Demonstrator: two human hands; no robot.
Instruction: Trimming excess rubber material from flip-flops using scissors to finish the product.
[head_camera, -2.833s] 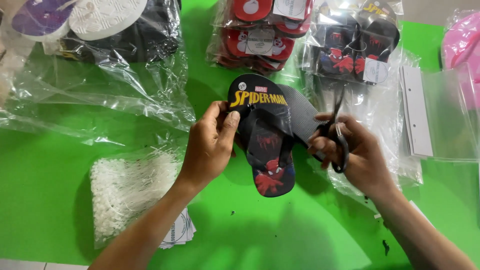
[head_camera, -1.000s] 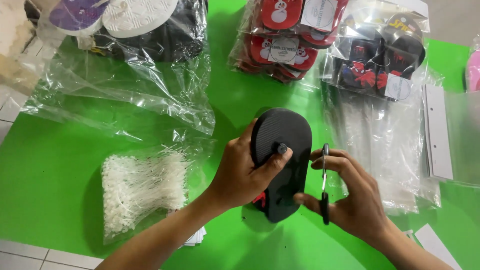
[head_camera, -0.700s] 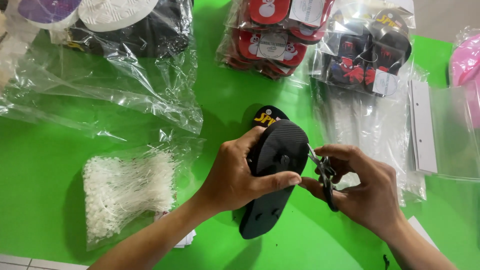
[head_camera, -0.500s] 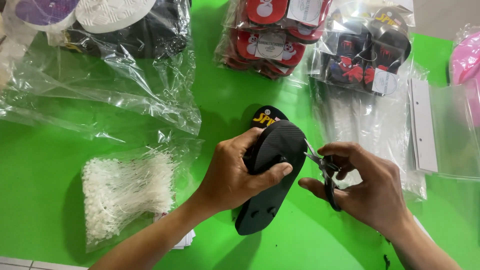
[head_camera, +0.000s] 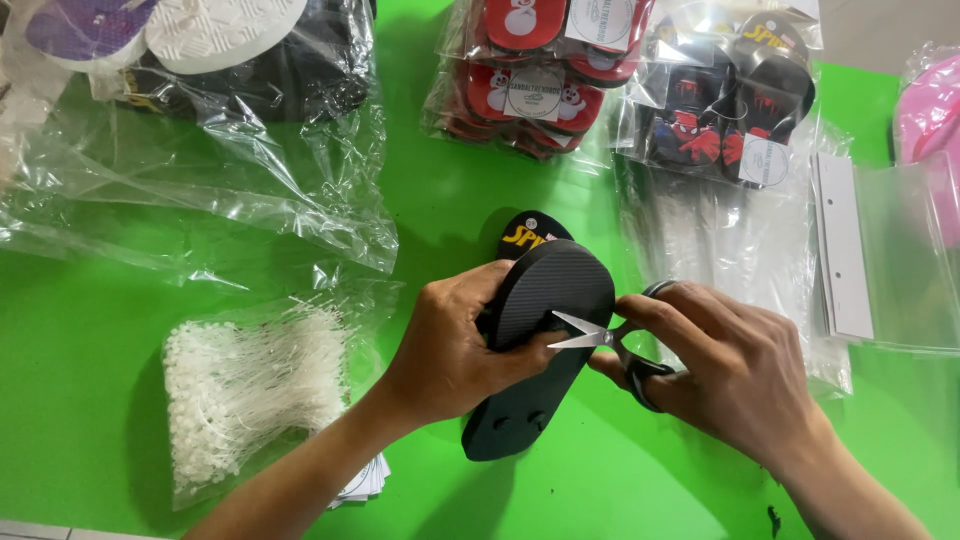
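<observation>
My left hand (head_camera: 450, 345) grips a small black flip-flop (head_camera: 540, 350) with its ribbed sole turned up, above a green table (head_camera: 80, 340). A second black sandal (head_camera: 530, 232) with yellow lettering lies under it, only its tip showing. My right hand (head_camera: 730, 365) holds small scissors (head_camera: 600, 340) by black handles. The silver blades are apart and their tips touch the sole's edge next to my left thumb.
A clear bag of white plastic tag fasteners (head_camera: 250, 390) lies at the left over a small stack of cards (head_camera: 365, 480). Bagged sandals sit along the far edge: red ones (head_camera: 530, 70), black ones (head_camera: 730, 110), pink (head_camera: 930, 110). Loose clear bags (head_camera: 200, 200) spread left, flat header bags (head_camera: 880, 260) right.
I turned the sandal sole-up, and the scissors came from beside it onto the sole's edge with the blades apart. The view shifted a little.
</observation>
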